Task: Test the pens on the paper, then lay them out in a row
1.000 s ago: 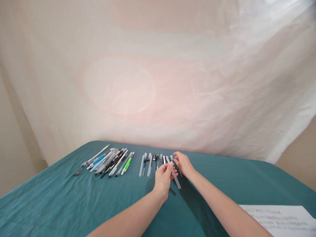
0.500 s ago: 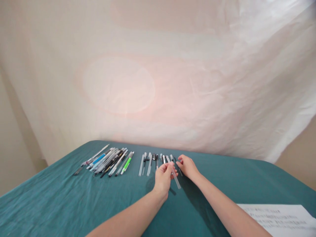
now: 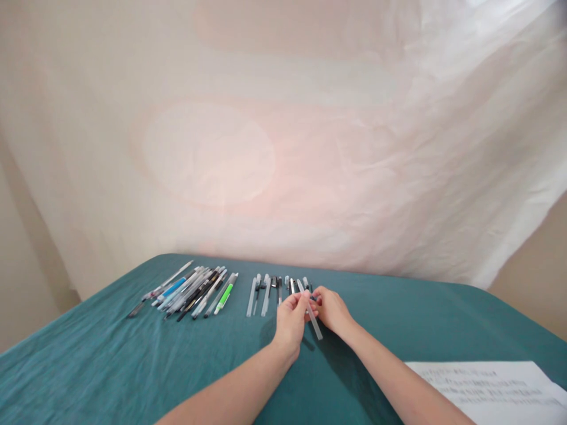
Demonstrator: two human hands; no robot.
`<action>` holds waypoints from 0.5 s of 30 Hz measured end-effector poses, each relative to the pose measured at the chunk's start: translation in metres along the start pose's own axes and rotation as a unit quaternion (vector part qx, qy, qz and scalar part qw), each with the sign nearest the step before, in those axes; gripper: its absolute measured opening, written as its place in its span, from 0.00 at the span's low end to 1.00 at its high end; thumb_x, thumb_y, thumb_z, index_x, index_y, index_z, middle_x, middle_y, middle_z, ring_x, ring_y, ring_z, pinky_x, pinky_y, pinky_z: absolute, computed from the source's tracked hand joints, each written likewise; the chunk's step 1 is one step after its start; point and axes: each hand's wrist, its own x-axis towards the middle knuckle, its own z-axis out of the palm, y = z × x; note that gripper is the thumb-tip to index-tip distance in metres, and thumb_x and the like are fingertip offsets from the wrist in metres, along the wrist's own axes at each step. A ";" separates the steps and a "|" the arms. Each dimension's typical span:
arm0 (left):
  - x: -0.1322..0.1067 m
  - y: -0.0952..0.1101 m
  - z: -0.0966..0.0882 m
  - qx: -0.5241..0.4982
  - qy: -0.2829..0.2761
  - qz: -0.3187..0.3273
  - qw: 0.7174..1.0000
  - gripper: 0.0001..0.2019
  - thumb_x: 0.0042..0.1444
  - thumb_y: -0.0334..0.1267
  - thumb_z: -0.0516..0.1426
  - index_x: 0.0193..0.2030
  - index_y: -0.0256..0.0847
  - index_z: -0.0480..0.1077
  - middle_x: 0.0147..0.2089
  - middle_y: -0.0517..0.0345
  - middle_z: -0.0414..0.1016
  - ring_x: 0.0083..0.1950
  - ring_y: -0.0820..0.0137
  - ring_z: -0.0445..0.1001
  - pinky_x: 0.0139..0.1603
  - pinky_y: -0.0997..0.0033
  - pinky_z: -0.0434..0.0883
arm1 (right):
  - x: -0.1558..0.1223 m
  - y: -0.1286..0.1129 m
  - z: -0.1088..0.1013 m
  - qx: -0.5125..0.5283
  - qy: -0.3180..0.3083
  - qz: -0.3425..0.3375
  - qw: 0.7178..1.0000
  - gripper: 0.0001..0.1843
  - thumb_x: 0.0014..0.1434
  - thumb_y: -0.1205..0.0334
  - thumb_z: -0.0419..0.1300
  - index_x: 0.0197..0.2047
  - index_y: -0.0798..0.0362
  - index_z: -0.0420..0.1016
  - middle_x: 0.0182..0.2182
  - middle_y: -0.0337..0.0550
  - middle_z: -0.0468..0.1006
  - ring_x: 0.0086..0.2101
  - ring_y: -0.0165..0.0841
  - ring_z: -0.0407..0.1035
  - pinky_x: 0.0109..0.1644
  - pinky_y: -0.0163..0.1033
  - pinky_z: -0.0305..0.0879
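Note:
Over the middle of the table, my left hand [image 3: 291,319] is closed on a translucent pen barrel [image 3: 315,321], which slants down toward me. Close against its right side is my right hand [image 3: 332,308], with the fingers drawn together near the barrel. Something small and dark shows at those fingertips, too hidden to name. Just beyond both hands lies a row of pen parts: clear barrels [image 3: 266,298], dark pieces [image 3: 279,290] and caps. My hands cover the near ends of the row's right part.
To the left lies a pile of pens [image 3: 195,292], with a green and white pen [image 3: 225,293] at its right edge. A printed paper sheet [image 3: 491,389] rests at the front right. A green cloth [image 3: 110,366] covers the table, and a pale sheet [image 3: 283,147] hangs behind.
My right hand has moved left and slightly toward me, from above a thin dark stick to beside my left hand. My left hand still holds the barrel. The view has shifted slightly.

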 end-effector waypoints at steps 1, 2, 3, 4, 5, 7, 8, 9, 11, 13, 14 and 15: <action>0.000 0.000 0.000 0.001 -0.001 0.000 1.000 0.17 0.44 0.47 0.59 0.33 0.33 0.70 0.27 0.56 0.70 0.27 0.75 0.69 0.33 0.73 0.70 | -0.001 -0.001 0.000 0.002 0.001 -0.001 1.000 0.06 0.52 0.59 0.54 0.33 0.52 0.68 0.24 0.40 0.73 0.25 0.29 0.65 0.26 0.31 0.51; 0.000 0.000 0.000 0.003 -0.002 0.000 1.000 0.17 0.44 0.47 0.59 0.33 0.32 0.70 0.27 0.56 0.70 0.28 0.75 0.69 0.33 0.73 0.70 | -0.002 -0.001 0.000 0.004 0.003 -0.002 1.000 0.06 0.52 0.59 0.54 0.33 0.52 0.68 0.24 0.39 0.73 0.25 0.29 0.65 0.26 0.31 0.51; 0.000 0.000 0.000 0.004 -0.003 0.001 1.000 0.18 0.44 0.48 0.59 0.33 0.32 0.70 0.27 0.55 0.70 0.28 0.75 0.69 0.33 0.73 0.70 | -0.002 -0.001 0.000 0.006 0.007 -0.003 1.000 0.06 0.52 0.59 0.55 0.33 0.51 0.68 0.24 0.39 0.73 0.25 0.29 0.65 0.26 0.31 0.50; -0.001 0.001 0.000 0.005 -0.005 0.003 1.000 0.18 0.44 0.48 0.59 0.33 0.32 0.70 0.27 0.55 0.70 0.28 0.75 0.69 0.33 0.72 0.70 | -0.002 -0.001 0.001 0.008 0.010 -0.004 1.000 0.06 0.52 0.59 0.55 0.32 0.51 0.68 0.24 0.39 0.73 0.25 0.29 0.65 0.26 0.31 0.50; -0.001 0.001 0.000 0.005 -0.007 0.005 1.000 0.18 0.44 0.48 0.59 0.33 0.32 0.70 0.27 0.55 0.70 0.28 0.75 0.69 0.33 0.72 0.70 | -0.003 -0.001 0.001 0.011 0.013 -0.006 1.000 0.06 0.52 0.59 0.55 0.32 0.51 0.68 0.25 0.39 0.73 0.25 0.29 0.65 0.26 0.31 0.50; -0.001 0.001 0.001 0.007 -0.010 0.007 1.000 0.18 0.44 0.48 0.59 0.33 0.32 0.70 0.27 0.55 0.70 0.28 0.75 0.69 0.33 0.72 0.70 | -0.003 -0.001 0.001 0.017 0.015 -0.005 1.000 0.06 0.52 0.59 0.55 0.31 0.51 0.68 0.25 0.38 0.73 0.26 0.28 0.65 0.26 0.30 0.51; -0.001 0.001 0.001 0.007 -0.010 0.006 1.000 0.18 0.44 0.48 0.59 0.33 0.33 0.70 0.27 0.55 0.70 0.28 0.75 0.69 0.33 0.72 0.70 | -0.003 -0.001 0.001 0.021 0.014 -0.003 1.000 0.05 0.52 0.59 0.55 0.31 0.51 0.68 0.25 0.38 0.73 0.26 0.28 0.65 0.26 0.30 0.51; -0.001 0.001 0.001 0.006 -0.010 0.005 1.000 0.18 0.44 0.48 0.59 0.34 0.33 0.70 0.27 0.55 0.70 0.28 0.75 0.69 0.33 0.73 0.70 | -0.003 -0.001 0.001 0.026 0.014 -0.001 1.000 0.05 0.52 0.59 0.55 0.31 0.51 0.68 0.25 0.38 0.73 0.26 0.28 0.65 0.27 0.30 0.52; -0.002 0.001 0.000 0.003 -0.012 0.003 1.000 0.18 0.44 0.48 0.59 0.34 0.33 0.70 0.27 0.55 0.71 0.28 0.75 0.69 0.34 0.73 0.70 | -0.003 0.000 0.002 0.037 0.015 0.000 0.999 0.05 0.52 0.60 0.55 0.31 0.51 0.69 0.26 0.38 0.74 0.27 0.29 0.66 0.28 0.30 0.53; -0.002 0.001 0.000 -0.001 -0.012 0.000 1.000 0.18 0.44 0.49 0.59 0.33 0.33 0.70 0.28 0.55 0.71 0.28 0.75 0.69 0.34 0.73 0.70 | -0.003 -0.001 0.001 0.056 0.016 -0.006 0.998 0.05 0.51 0.60 0.55 0.32 0.51 0.69 0.26 0.39 0.74 0.28 0.29 0.67 0.29 0.31 0.55; -0.002 0.001 0.000 -0.002 -0.010 -0.001 1.000 0.18 0.43 0.49 0.59 0.33 0.33 0.71 0.28 0.55 0.71 0.28 0.75 0.69 0.34 0.73 0.70 | -0.003 -0.001 0.000 0.069 0.018 -0.009 0.997 0.06 0.52 0.60 0.55 0.32 0.51 0.70 0.26 0.39 0.74 0.28 0.30 0.67 0.30 0.31 0.56; -0.002 0.001 0.001 -0.003 -0.008 -0.001 1.000 0.18 0.43 0.49 0.59 0.32 0.33 0.71 0.28 0.55 0.71 0.28 0.75 0.69 0.35 0.73 0.69 | -0.003 -0.001 -0.001 0.089 0.019 -0.011 0.996 0.06 0.52 0.60 0.55 0.32 0.52 0.70 0.26 0.40 0.75 0.29 0.30 0.67 0.31 0.31 0.57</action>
